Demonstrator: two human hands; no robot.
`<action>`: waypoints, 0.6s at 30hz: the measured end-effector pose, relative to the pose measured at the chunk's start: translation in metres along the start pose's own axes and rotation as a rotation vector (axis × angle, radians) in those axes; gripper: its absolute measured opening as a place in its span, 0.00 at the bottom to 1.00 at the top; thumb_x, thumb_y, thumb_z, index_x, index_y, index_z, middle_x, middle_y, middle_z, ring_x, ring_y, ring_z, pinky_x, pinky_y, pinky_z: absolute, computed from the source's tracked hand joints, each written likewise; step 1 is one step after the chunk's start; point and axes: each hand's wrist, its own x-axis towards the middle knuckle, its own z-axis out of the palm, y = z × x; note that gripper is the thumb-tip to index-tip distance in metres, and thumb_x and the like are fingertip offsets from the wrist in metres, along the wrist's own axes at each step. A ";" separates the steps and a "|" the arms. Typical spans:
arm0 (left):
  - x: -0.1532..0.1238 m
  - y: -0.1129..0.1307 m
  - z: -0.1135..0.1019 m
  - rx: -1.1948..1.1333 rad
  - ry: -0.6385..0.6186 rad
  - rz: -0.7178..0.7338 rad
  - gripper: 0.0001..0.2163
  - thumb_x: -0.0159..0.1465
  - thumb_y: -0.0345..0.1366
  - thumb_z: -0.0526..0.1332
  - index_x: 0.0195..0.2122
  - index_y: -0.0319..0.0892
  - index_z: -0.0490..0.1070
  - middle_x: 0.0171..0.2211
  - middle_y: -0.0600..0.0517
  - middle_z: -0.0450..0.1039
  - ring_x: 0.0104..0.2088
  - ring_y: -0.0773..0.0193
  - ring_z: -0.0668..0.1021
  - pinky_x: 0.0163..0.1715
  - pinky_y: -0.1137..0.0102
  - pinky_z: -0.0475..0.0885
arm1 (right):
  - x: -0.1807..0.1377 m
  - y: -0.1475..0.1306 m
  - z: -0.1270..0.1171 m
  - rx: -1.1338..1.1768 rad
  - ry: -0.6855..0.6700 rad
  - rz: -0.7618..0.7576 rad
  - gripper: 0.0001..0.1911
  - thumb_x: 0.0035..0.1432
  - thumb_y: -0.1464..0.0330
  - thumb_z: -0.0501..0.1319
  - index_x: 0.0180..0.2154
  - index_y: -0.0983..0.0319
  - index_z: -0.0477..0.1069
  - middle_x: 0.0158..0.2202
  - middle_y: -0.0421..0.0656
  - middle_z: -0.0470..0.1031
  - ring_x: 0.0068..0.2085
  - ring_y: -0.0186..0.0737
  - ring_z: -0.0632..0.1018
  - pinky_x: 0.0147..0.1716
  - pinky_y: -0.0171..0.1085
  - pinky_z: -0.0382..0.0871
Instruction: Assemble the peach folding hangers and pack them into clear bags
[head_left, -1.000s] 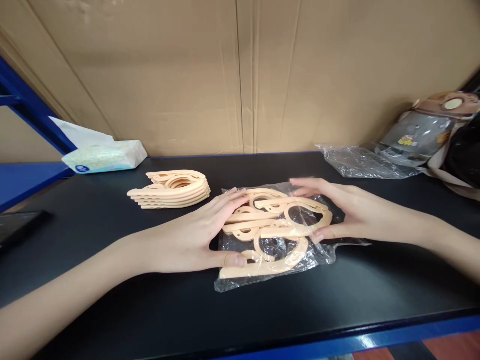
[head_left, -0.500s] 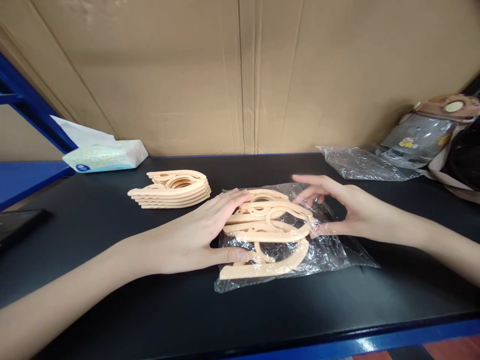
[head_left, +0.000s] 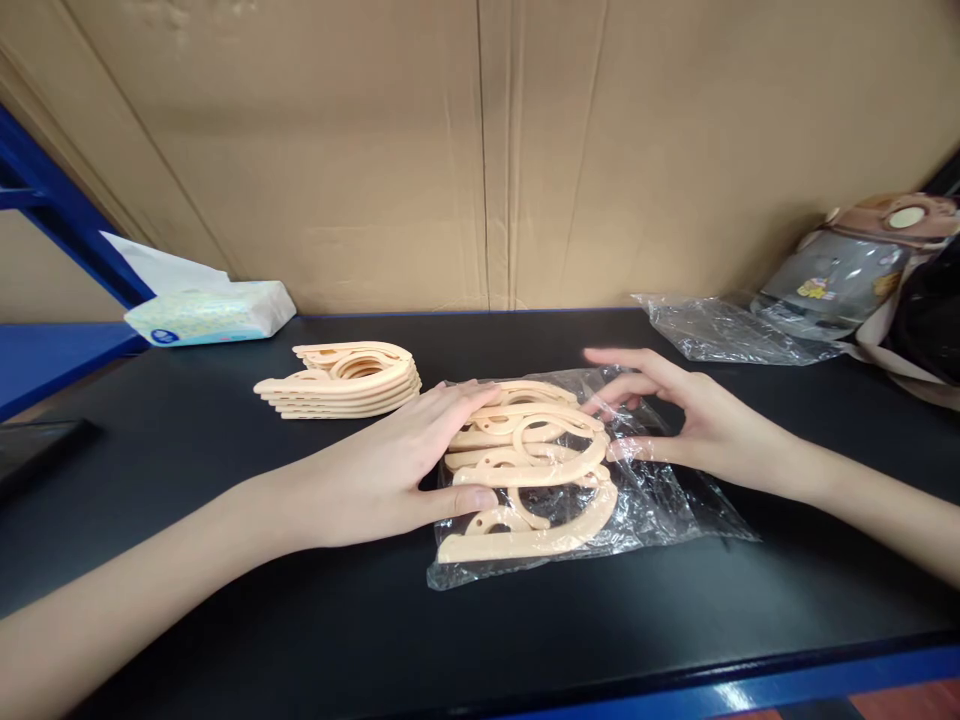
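Several peach folding hangers (head_left: 551,472) lie overlapping inside a clear plastic bag (head_left: 652,500) on the black tabletop. My left hand (head_left: 405,455) rests at the left side of the bag, fingers stretched along its far corner and thumb over the near hangers. On the opposite side, my right hand (head_left: 675,410) has its index finger raised, while its other fingertips and thumb touch the bag by the hangers' curved ends. Both hands have fingers apart. Left of the bag stands a neat stack of folded hangers (head_left: 349,385) of the same colour.
A tissue pack (head_left: 217,312) sits at the back left. Another clear plastic bag (head_left: 727,328) lies at the back right, beside a water bottle (head_left: 832,275) with a brown lid. Cardboard (head_left: 337,150) rises behind the table. A dark flat object (head_left: 41,450) is at the left edge.
My right hand has shifted slightly left, and the upper hangers in the bag have slid left with it. My left hand stays nearly still.
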 end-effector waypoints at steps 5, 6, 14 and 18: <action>0.001 0.000 -0.001 0.006 0.011 0.030 0.37 0.67 0.55 0.54 0.70 0.45 0.40 0.70 0.44 0.46 0.67 0.48 0.56 0.64 0.54 0.58 | -0.001 0.002 0.008 -0.022 0.066 0.001 0.37 0.55 0.57 0.67 0.62 0.53 0.55 0.40 0.41 0.79 0.43 0.44 0.79 0.47 0.45 0.70; 0.001 0.000 -0.001 0.008 0.010 0.040 0.36 0.67 0.54 0.53 0.70 0.45 0.40 0.70 0.45 0.46 0.68 0.48 0.56 0.64 0.54 0.58 | -0.001 0.002 0.009 -0.030 0.071 0.007 0.37 0.55 0.57 0.67 0.62 0.53 0.55 0.39 0.40 0.79 0.41 0.43 0.79 0.46 0.44 0.71; -0.005 0.000 0.009 0.029 0.094 0.048 0.27 0.72 0.49 0.47 0.70 0.52 0.44 0.71 0.54 0.41 0.70 0.52 0.48 0.67 0.54 0.47 | 0.001 0.001 -0.003 -0.250 0.075 0.194 0.27 0.63 0.53 0.57 0.59 0.56 0.60 0.18 0.30 0.64 0.20 0.35 0.68 0.25 0.36 0.62; -0.003 0.010 0.005 0.110 0.052 0.125 0.25 0.72 0.43 0.46 0.70 0.50 0.44 0.71 0.54 0.40 0.70 0.53 0.45 0.68 0.52 0.44 | 0.003 0.013 -0.017 -0.328 0.081 0.270 0.26 0.62 0.52 0.57 0.57 0.57 0.63 0.22 0.34 0.69 0.23 0.37 0.71 0.27 0.38 0.63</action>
